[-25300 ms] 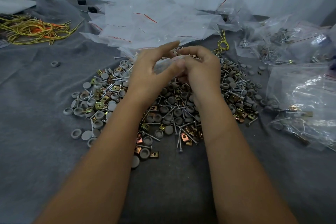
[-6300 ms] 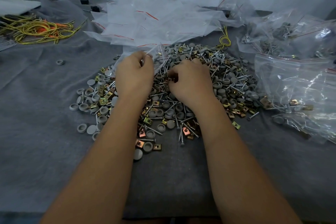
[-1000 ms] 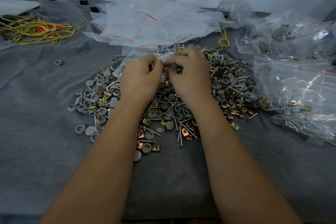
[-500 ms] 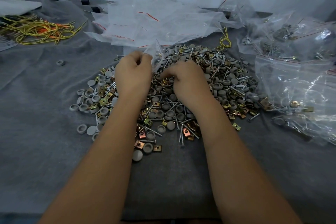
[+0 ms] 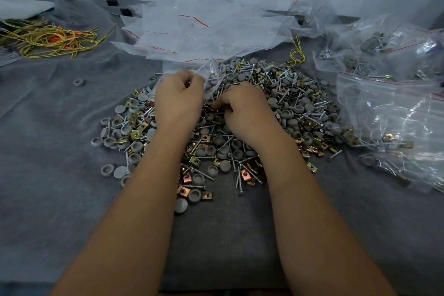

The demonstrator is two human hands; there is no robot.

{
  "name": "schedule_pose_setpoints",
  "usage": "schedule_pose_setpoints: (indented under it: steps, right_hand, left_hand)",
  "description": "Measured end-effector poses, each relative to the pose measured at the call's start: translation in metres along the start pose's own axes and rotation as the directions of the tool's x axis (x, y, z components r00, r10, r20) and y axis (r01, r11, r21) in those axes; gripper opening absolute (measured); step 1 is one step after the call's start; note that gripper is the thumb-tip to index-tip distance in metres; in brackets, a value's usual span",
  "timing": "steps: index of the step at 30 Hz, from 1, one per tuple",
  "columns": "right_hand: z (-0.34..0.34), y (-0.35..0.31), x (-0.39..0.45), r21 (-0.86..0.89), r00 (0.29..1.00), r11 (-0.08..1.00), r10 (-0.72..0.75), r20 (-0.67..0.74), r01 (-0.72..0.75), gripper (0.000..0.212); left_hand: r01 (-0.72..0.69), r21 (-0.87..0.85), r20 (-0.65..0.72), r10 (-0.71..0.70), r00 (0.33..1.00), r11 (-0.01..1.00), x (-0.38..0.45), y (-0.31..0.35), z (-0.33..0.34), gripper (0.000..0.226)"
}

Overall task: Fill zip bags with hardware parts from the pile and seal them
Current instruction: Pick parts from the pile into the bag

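Reached over the pile of screws, grey caps and brass clips on the grey cloth. Left hand pinched a clear zip bag; right hand curled down, pinching parts. Empty bags heaped beyond.

Matt grey felt-like cloth covers the worktop. At centre the pile mixes shiny steel screws, brassy iridescent metal clips and dull grey plastic caps. Glossy, crinkled clear plastic bags at 12 o'clock; filled ones glinting at 3 o'clock. Yellow rubbery bands at 10 o'clock.
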State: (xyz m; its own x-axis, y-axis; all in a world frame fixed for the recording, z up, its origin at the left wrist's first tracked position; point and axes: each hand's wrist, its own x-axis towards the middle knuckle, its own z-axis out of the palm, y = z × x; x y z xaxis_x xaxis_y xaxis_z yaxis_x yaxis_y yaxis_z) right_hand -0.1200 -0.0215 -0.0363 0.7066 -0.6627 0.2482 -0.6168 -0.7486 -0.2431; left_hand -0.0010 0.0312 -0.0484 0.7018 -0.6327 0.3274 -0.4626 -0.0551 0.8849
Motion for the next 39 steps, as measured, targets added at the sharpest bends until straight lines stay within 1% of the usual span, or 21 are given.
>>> schedule_pose_setpoints:
  steps: [2,3,5,8,10,15,17,18,20,23,25,27,29,31,32,34,36,37,39]
  right_hand:
    - [-0.001,0.0,0.001,0.035,1.0,0.999,0.026,0.007,-0.026,0.044]
    - [-0.002,0.0,0.001,0.079,0.999,0.996,0.049,-0.013,-0.048,0.043]
    - [-0.002,0.0,-0.001,0.165,0.989,0.983,0.099,-0.108,-0.081,0.038]
    - [-0.002,0.001,-0.002,0.302,0.945,0.949,0.174,-0.278,-0.087,0.027]
    - [-0.001,0.002,-0.002,0.372,0.915,0.924,0.224,-0.335,-0.09,0.019]
    - [-0.002,0.004,-0.003,0.423,0.838,0.904,0.278,-0.47,-0.063,0.01]
    - [-0.003,0.003,-0.004,0.423,0.816,0.906,0.264,-0.515,-0.026,0.009]
    - [-0.003,0.002,-0.004,0.414,0.816,0.91,0.245,-0.524,-0.007,0.008]
    - [-0.001,0.001,-0.003,0.389,0.838,0.921,0.206,-0.506,0.009,0.009]
    - [0.004,0.003,-0.002,0.294,0.894,0.956,0.139,-0.426,-0.008,0.013]
    - [0.005,0.004,0.0,0.257,0.915,0.966,0.121,-0.386,-0.02,0.016]
    - [0.003,0.004,0.001,0.332,0.9,0.943,0.163,-0.403,-0.022,0.018]
    - [-0.001,0.004,0.0,0.442,0.87,0.896,0.248,-0.426,-0.038,0.021]
    - [-0.005,0.005,-0.003,0.486,0.863,0.867,0.324,-0.387,-0.107,0.027]
    - [-0.008,0.007,-0.004,0.47,0.876,0.87,0.336,-0.347,-0.147,0.028]
    - [-0.011,0.011,-0.006,0.34,0.921,0.92,0.289,-0.261,-0.193,0.028]
    - [-0.013,0.011,-0.007,0.167,0.961,0.969,0.213,-0.176,-0.184,0.028]
    - [-0.013,0.01,-0.007,0.113,0.972,0.979,0.185,-0.144,-0.169,0.03]
    - [-0.013,0.009,-0.007,0.064,0.983,0.988,0.15,-0.102,-0.144,0.035]
  left_hand:
    - [0.004,0.001,0.0,-0.004,1.0,1.0,0.0,0.0,0.0,0.029]
    - [0.007,0.004,0.001,-0.007,1.0,1.0,0.0,0.0,0.0,0.029]
    - [0.01,0.013,0.005,-0.01,1.0,1.0,0.001,0.0,0.0,0.028]
    - [-0.004,0.055,0.026,0.002,1.0,0.998,0.0,0.0,0.0,0.027]
    - [-0.023,0.093,0.045,0.019,0.999,0.995,0.0,0.0,0.0,0.027]
    - [-0.074,0.173,0.079,0.061,0.995,0.982,0.0,0.0,0.001,0.029]
    - [-0.105,0.213,0.096,0.086,0.992,0.971,-0.002,0.001,0.001,0.028]
    - [-0.124,0.224,0.107,0.102,0.989,0.967,-0.003,0.002,0.0,0.028]
    - [-0.17,0.23,0.132,0.142,0.981,0.958,-0.004,0.003,-0.001,0.028]
    - [-0.249,0.205,0.178,0.214,0.961,0.946,-0.006,0.004,-0.001,0.026]
    - [-0.266,0.198,0.17,0.235,0.957,0.943,-0.007,0.004,-0.001,0.026]
    - [-0.246,0.211,0.115,0.226,0.967,0.946,-0.007,0.004,-0.001,0.029]
    - [-0.196,0.229,0.036,0.193,0.981,0.954,-0.005,0.004,-0.002,0.029]
    - [-0.143,0.239,-0.035,0.155,0.987,0.96,-0.002,0.003,-0.003,0.03]
    - [-0.124,0.242,-0.054,0.141,0.989,0.962,-0.001,0.002,-0.004,0.031]
    - [-0.103,0.246,-0.067,0.123,0.99,0.964,0.0,0.001,-0.004,0.032]
    - [-0.092,0.246,-0.07,0.112,0.991,0.965,0.001,0.0,-0.003,0.032]
    - [-0.088,0.246,-0.071,0.108,0.992,0.965,0.001,0.0,-0.003,0.032]
    - [-0.083,0.248,-0.071,0.103,0.992,0.965,0.001,0.0,-0.003,0.032]
